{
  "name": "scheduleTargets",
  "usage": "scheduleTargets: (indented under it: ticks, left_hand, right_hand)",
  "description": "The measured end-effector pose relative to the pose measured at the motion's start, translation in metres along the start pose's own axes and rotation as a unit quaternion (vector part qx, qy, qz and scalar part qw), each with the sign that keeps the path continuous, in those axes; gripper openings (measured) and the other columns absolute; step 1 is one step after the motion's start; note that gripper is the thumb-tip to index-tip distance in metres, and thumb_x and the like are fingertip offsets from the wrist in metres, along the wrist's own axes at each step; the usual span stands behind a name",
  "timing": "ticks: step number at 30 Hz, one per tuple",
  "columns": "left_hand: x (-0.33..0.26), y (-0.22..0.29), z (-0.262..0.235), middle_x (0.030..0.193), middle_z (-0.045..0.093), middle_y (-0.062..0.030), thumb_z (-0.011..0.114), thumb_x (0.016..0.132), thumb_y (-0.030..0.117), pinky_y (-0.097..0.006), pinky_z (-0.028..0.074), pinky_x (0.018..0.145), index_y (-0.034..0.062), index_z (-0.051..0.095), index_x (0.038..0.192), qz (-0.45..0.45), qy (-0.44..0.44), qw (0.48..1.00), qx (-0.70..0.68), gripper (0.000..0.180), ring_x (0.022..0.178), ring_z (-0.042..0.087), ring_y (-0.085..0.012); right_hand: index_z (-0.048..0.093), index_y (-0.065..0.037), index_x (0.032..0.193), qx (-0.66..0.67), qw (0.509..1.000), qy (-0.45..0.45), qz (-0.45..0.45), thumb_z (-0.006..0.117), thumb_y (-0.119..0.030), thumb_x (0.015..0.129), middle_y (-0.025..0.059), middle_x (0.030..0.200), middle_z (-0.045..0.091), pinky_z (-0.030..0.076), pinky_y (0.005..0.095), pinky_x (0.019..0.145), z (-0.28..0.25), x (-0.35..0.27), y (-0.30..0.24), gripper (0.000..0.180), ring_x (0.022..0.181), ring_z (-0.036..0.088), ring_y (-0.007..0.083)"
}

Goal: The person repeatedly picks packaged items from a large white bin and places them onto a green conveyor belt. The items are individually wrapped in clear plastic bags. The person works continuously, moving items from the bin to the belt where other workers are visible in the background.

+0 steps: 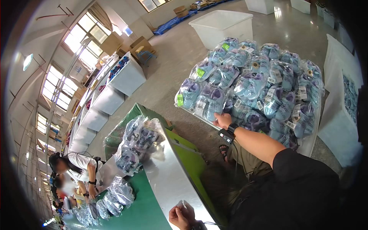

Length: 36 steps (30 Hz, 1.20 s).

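Observation:
My right hand [222, 120], on an outstretched arm, pinches the near end of a clear-bagged pair of light blue and purple shoes [216, 102]. That pair lies at the front left of a heap of similar bagged shoes [251, 86] piled on a big white bin [311, 142]. Down at the metal edge of the worktable [165, 172], my left hand [179, 217] is loosely curled, with nothing visible in it. Farther along that metal surface sits a cluster of bagged shoes [134, 143].
A green belt [142, 203] carries several bagged pairs [113, 201] toward a person in white [82, 168]. White bins [128, 80] line the left. Another white bin [222, 28] stands behind the heap, and one [337, 126] at the right holds more bagged shoes.

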<state>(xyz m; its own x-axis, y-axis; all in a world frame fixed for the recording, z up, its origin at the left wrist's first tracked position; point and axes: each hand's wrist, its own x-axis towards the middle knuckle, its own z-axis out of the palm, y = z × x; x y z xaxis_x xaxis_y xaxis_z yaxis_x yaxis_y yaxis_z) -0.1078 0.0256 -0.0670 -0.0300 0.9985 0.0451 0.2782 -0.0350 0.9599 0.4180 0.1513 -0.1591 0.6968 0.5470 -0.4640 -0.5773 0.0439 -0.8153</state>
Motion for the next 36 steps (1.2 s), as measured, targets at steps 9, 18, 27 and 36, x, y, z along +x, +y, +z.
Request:
scheduleTargets:
  ticks: [9, 18, 27, 36]
  left_hand:
    - [-0.003, 0.015, 0.003, 0.102, 0.075, -0.0137, 0.063, 0.097, 0.007, -0.03, 0.056, 0.084, -0.0065, 0.069, 0.113, 0.023, -0.012, 0.999, -0.025, 0.021, 0.091, 0.07, -0.0187]
    - [0.023, 0.006, -0.015, 0.087, 0.074, -0.0079, 0.066, 0.101, 0.012, -0.024, 0.054, 0.069, -0.0069, 0.073, 0.104, -0.021, -0.042, 0.999, 0.005, 0.021, 0.075, 0.067, -0.0116]
    - [0.164, -0.009, -0.09, 0.123, 0.069, -0.016, 0.075, 0.093, 0.015, -0.033, 0.056, 0.087, -0.001, 0.068, 0.125, 0.03, 0.024, 0.988, 0.153, 0.036, 0.104, 0.068, -0.0198]
    - [0.337, -0.101, -0.226, 0.121, 0.067, -0.0214, 0.077, 0.091, 0.021, -0.039, 0.053, 0.088, -0.0045, 0.054, 0.14, -0.049, 0.227, 0.951, 0.206, 0.06, 0.103, 0.066, -0.0275]
  right_hand:
    - [0.066, 0.014, 0.094, -0.061, 0.994, -0.062, 0.063, 0.073, -0.038, 0.097, 0.0214, 0.084, 0.073, 0.053, 0.0328, 0.045, 0.012, -0.014, -0.014, 0.053, 0.063, 0.072, 0.0245]
    - [0.069, 0.001, 0.102, -0.281, 0.908, -0.312, -0.009, 0.07, -0.026, 0.1, 0.0037, 0.08, 0.069, 0.051, 0.0247, 0.052, -0.067, -0.097, -0.027, 0.026, 0.06, 0.062, 0.008]
    - [0.068, 0.0, 0.096, -0.39, 0.862, -0.211, -0.247, 0.07, -0.01, 0.093, 0.002, 0.077, 0.067, 0.049, 0.0248, 0.061, -0.091, -0.125, -0.001, 0.01, 0.067, 0.061, 0.007]
    - [0.073, -0.001, 0.093, -0.428, 0.807, -0.162, -0.372, 0.074, -0.012, 0.088, 0.0103, 0.08, 0.072, 0.054, 0.0305, 0.064, -0.078, -0.141, -0.006, 0.012, 0.069, 0.069, 0.0166]
